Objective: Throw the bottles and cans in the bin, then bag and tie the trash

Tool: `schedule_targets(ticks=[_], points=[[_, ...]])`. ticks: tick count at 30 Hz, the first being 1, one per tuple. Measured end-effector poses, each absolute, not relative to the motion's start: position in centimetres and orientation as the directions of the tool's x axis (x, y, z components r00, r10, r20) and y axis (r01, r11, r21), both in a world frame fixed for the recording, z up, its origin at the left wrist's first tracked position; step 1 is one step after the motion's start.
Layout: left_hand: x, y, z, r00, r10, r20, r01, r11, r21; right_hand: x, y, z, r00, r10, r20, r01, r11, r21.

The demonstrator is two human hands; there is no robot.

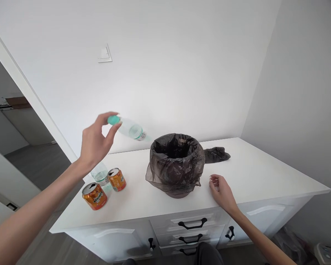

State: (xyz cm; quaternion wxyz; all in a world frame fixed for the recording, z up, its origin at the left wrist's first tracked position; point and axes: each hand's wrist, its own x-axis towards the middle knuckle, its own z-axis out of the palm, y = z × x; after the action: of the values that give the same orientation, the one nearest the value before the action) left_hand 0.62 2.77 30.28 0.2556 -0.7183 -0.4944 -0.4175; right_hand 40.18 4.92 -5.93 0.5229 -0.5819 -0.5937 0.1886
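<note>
My left hand [98, 138] pinches a clear plastic bottle [131, 129] by its green cap, tilted in the air with its base toward the right. Right of the bottle and lower stands a trash bin [176, 180] lined with a black plastic bag, its mouth facing up. Resting on the white countertop, my right hand [222, 191] has loosely curled fingers; nothing shows in them. Below my left forearm are two opened orange soda cans, the nearer can [95, 196] and the farther can [117, 179]. A second clear bottle [100, 173] stands behind them, partly hidden by my wrist.
A crumpled black plastic bag [217, 154] lies right of the bin. The white countertop [253, 169] meets the wall behind, which carries a light switch [105, 54]. Drawers with black handles [192, 223] are below. A doorway opens on the left.
</note>
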Motion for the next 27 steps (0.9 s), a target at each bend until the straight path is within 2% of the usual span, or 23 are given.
schedule_targets(ticks=[2, 5, 13, 17, 22, 24, 27], points=[[3.2, 1.0, 32.3, 0.183, 0.427, 0.886, 0.853, -0.517, 0.073, 40.1, 4.8, -5.8, 0.224, 0.889, 0.400, 0.497, 0.248, -0.831], [6.5, -0.4, 33.6, 0.308, 0.450, 0.838, 0.790, -0.612, 0.039, 39.9, 4.6, -5.6, 0.223, 0.887, 0.405, 0.510, 0.249, -0.824], [9.8, 3.9, 29.1, 0.583, 0.685, 0.436, 0.764, -0.645, -0.007, 39.6, 4.2, -5.0, 0.220, 0.890, 0.400, 0.530, 0.235, -0.815], [10.2, 6.0, 27.2, 0.597, 0.763, 0.248, 0.785, -0.620, 0.017, 39.7, 4.1, -4.8, 0.214, 0.891, 0.401, 0.537, 0.236, -0.810], [10.6, 6.5, 27.2, 0.600, 0.797, 0.066, 0.792, -0.604, 0.087, 39.7, 4.2, -5.0, 0.207, 0.893, 0.400, 0.543, 0.235, -0.806], [10.5, 6.0, 27.4, 0.623, 0.778, 0.074, 0.770, -0.627, 0.118, 39.8, 4.2, -5.1, 0.206, 0.891, 0.404, 0.546, 0.238, -0.803], [9.7, 5.0, 27.3, 0.628, 0.749, 0.211, 0.737, -0.660, 0.146, 39.7, 4.1, -5.1, 0.204, 0.889, 0.409, 0.553, 0.240, -0.798]])
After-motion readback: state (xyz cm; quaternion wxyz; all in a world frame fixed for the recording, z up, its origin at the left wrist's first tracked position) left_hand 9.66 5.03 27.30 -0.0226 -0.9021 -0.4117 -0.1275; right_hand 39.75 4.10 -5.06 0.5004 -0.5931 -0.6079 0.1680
